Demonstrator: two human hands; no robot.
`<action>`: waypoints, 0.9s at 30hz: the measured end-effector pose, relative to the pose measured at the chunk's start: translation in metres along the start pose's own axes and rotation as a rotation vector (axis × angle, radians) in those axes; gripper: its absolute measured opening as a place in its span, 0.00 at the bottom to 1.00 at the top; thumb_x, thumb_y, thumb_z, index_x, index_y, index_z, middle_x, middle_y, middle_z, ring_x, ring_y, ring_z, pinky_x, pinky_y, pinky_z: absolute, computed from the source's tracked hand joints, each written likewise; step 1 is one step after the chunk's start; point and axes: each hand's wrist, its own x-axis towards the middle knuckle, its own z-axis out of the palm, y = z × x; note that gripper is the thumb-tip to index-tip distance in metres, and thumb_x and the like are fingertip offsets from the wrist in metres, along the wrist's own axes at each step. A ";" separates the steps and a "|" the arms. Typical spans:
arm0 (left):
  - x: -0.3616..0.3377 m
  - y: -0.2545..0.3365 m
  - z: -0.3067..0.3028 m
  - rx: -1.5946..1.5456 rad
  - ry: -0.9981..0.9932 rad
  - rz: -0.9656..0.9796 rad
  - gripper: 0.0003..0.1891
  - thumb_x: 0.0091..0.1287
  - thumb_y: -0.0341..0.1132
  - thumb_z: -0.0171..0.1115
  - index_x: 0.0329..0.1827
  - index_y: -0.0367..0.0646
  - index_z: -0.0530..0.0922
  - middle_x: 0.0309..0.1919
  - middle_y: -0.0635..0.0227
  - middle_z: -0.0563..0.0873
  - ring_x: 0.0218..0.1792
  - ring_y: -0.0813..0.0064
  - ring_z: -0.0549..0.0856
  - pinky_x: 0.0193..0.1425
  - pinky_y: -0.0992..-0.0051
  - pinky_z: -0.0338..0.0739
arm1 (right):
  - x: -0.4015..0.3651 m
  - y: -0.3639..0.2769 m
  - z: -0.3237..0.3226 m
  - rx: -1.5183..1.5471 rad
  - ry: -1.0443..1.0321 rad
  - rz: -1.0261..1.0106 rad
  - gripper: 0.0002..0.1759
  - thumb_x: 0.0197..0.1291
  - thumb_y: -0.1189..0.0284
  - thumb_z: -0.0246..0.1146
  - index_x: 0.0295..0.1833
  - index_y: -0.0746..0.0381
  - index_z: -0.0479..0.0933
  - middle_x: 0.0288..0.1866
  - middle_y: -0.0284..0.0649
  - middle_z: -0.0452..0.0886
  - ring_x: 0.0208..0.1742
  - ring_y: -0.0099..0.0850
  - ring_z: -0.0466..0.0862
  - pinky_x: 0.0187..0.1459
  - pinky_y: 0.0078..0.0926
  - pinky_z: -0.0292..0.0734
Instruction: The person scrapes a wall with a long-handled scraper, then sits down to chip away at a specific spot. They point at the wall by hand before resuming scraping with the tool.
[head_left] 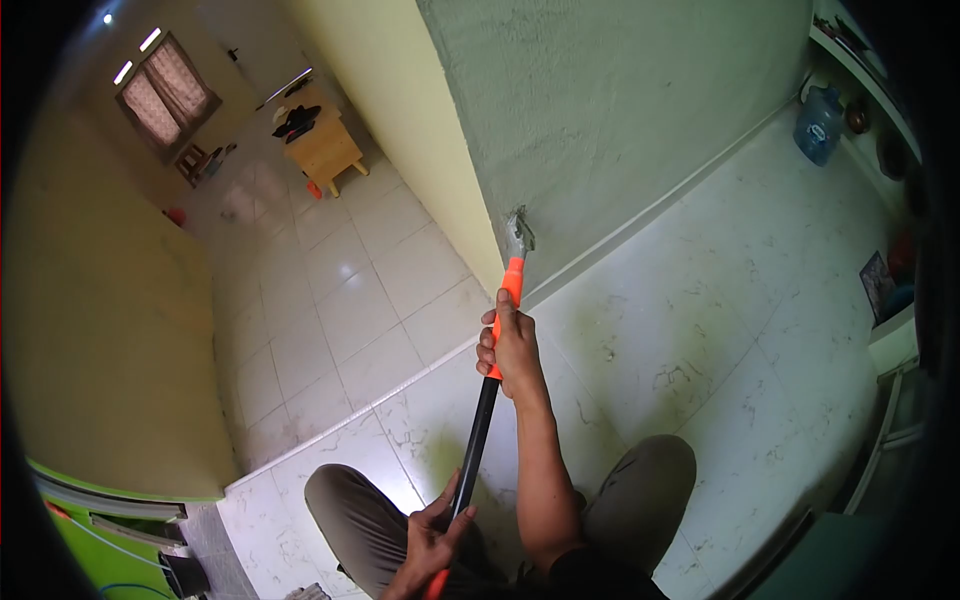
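A long-handled scraper [480,435] with a black shaft and orange grips runs from my lap up toward the wall corner. My right hand [514,350] is wrapped around its upper orange grip, thumb along the top. Lower down, between my knees, my left hand [432,548] closes on the shaft near the bottom orange end. The tool's grey metal head [518,240] meets the grey-green wall [610,110] low down by the corner, at a rough dark patch [518,215]. The exact edge of the head is hard to make out.
My bent knees [645,490] flank the tool above a marbled tile floor [700,300]. A raised sill [340,420] leads to a room with a wooden table [325,150]. A blue water jug [820,125] stands by shelves at right; a green cabinet [100,540] is lower left.
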 end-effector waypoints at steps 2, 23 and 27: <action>0.004 -0.004 -0.001 0.000 -0.017 -0.011 0.30 0.74 0.26 0.68 0.78 0.31 0.69 0.62 0.70 0.85 0.56 0.87 0.78 0.64 0.83 0.70 | 0.000 -0.001 0.001 -0.020 0.012 -0.008 0.35 0.76 0.37 0.53 0.41 0.62 0.67 0.18 0.31 0.65 0.14 0.22 0.68 0.16 0.27 0.67; 0.018 -0.016 -0.019 0.089 -0.068 0.123 0.30 0.75 0.28 0.68 0.79 0.33 0.69 0.51 0.76 0.87 0.45 0.88 0.78 0.53 0.85 0.74 | 0.002 0.007 0.008 0.014 0.031 -0.031 0.32 0.76 0.38 0.54 0.41 0.59 0.68 0.20 0.28 0.64 0.16 0.19 0.64 0.16 0.23 0.62; 0.020 -0.014 -0.018 0.124 -0.047 0.187 0.32 0.75 0.30 0.69 0.80 0.37 0.69 0.36 0.81 0.80 0.34 0.90 0.72 0.39 0.85 0.68 | 0.000 0.005 0.010 -0.015 0.041 -0.047 0.32 0.77 0.38 0.54 0.39 0.59 0.68 0.20 0.28 0.64 0.15 0.19 0.65 0.16 0.24 0.63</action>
